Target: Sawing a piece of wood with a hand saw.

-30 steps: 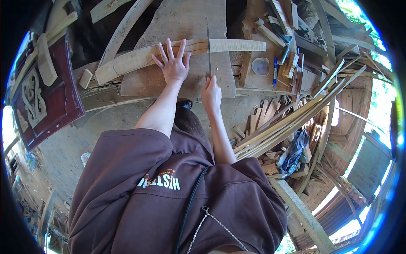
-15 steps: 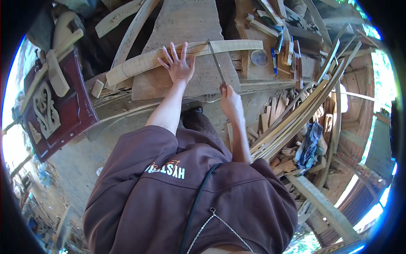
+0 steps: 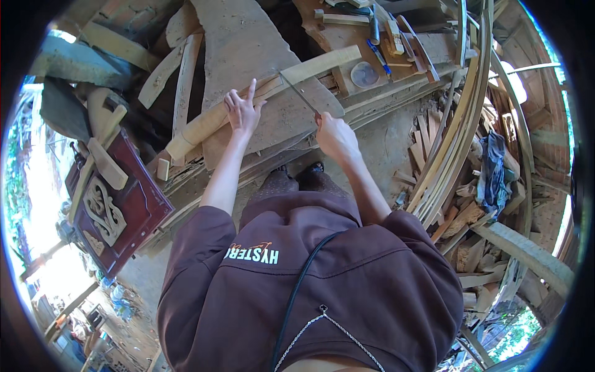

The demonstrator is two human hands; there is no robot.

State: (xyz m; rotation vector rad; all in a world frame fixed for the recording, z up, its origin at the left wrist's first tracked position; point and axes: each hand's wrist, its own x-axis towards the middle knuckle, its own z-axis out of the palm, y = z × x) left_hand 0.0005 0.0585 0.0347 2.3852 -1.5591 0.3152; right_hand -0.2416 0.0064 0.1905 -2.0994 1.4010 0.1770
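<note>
1. Where a wide wooden slab (image 3: 238, 37) spreads over the table (image 3: 387, 98), a pale, gently curved board (image 3: 322, 66) lies aslant across it, its lower left end and upper right end both reaching past the slab's sides.
2. A saw (image 3: 300, 93) with a narrow blade meets the board right of its middle, the tip over the wood and the handle toward the person; how deep the blade sits cannot be told.
3. The right hand (image 3: 338, 137) is closed around the saw's handle, just off the board's near side.
4. The left hand (image 3: 243, 115) is at the board, left of the blade, index finger stretched out, thumb spread wide, other fingers bent; how firmly it presses cannot be told.
5. Near the board's upper right end are a clear round disc (image 3: 364, 75), a blue pen (image 3: 379, 57) and a small wooden block (image 3: 393, 37).
6. By its lower left end stands another small block (image 3: 163, 168); farther left leans a dark red panel (image 3: 142, 198) bearing a pale carved ornament (image 3: 105, 211).
7. Well to the right, long thin strips (image 3: 455, 142) rise beside scrap wood (image 3: 468, 217) and a crumpled dark blue sheet (image 3: 493, 173).
</note>
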